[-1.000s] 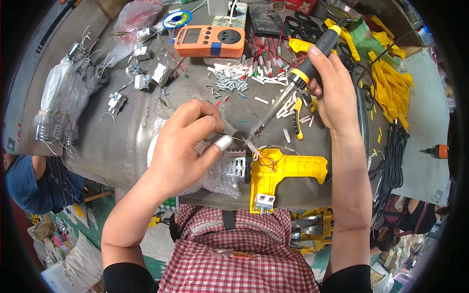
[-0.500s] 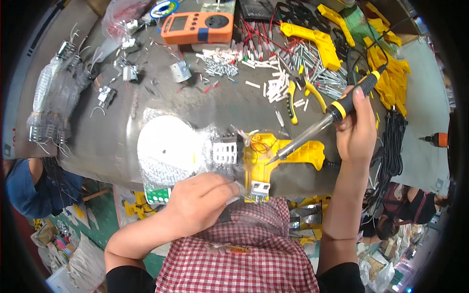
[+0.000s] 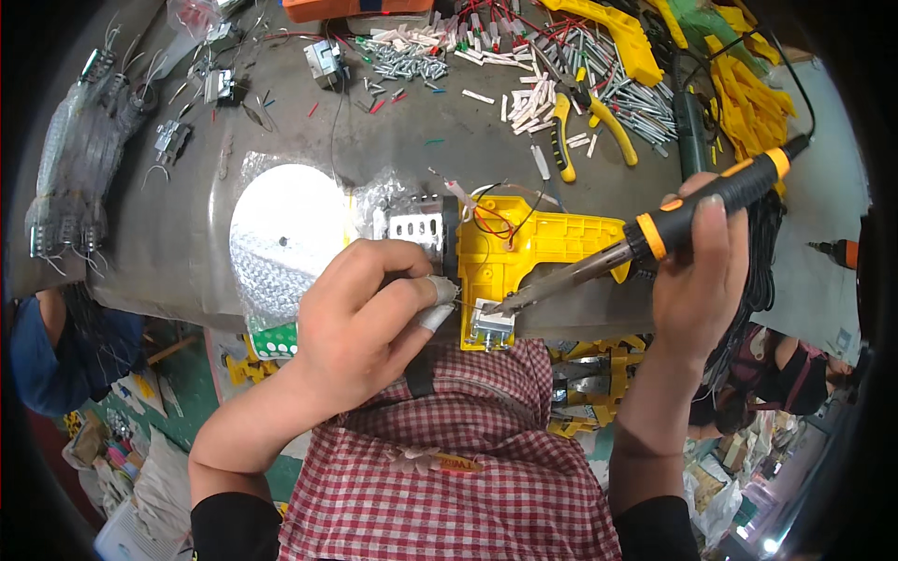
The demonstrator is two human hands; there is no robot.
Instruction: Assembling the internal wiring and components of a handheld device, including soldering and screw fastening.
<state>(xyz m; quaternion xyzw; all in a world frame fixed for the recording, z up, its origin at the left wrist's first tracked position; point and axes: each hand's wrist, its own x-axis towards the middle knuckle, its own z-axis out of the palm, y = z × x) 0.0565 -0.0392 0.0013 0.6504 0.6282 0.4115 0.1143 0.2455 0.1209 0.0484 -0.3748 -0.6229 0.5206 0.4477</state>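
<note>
Firmly wrapped round the soldering iron (image 3: pixel 587 271), the right hand (image 3: pixel 702 271) has it slanting down to the left, while the left hand (image 3: pixel 363 323) pinches a thin strand (image 3: pixel 470 306) between taped thumb and forefinger; solder or wire lead, I can't tell from where I stand. And look where the two meet: right over the little white-and-metal switch (image 3: pixel 494 327) at the near end of the yellow handle shell (image 3: pixel 561 234)! Whether the tip is touching the metal or just above it, too fine to call. That shell lies open on the near edge of the table (image 3: pixel 281 126), hollow side up, its grip pointing right, with a perforated metal barrel (image 3: pixel 418 227) butted against its left side. So how far along are we? Switch seated in the shell, barrel lined up with it, red wires (image 3: pixel 498 224) looped inside: that much is done. The joint at the switch looks to be the business of this very second, and I'd call it unfinished. Up at the far edge, a white-sleeved wire (image 3: pixel 458 191) sticks out beyond the shell, not tucked in. No cover half sits on top, either, so by my reckoning the closing-up is all outstanding. Pliers (image 3: pixel 561 140) lie farther back, untouched.
</note>
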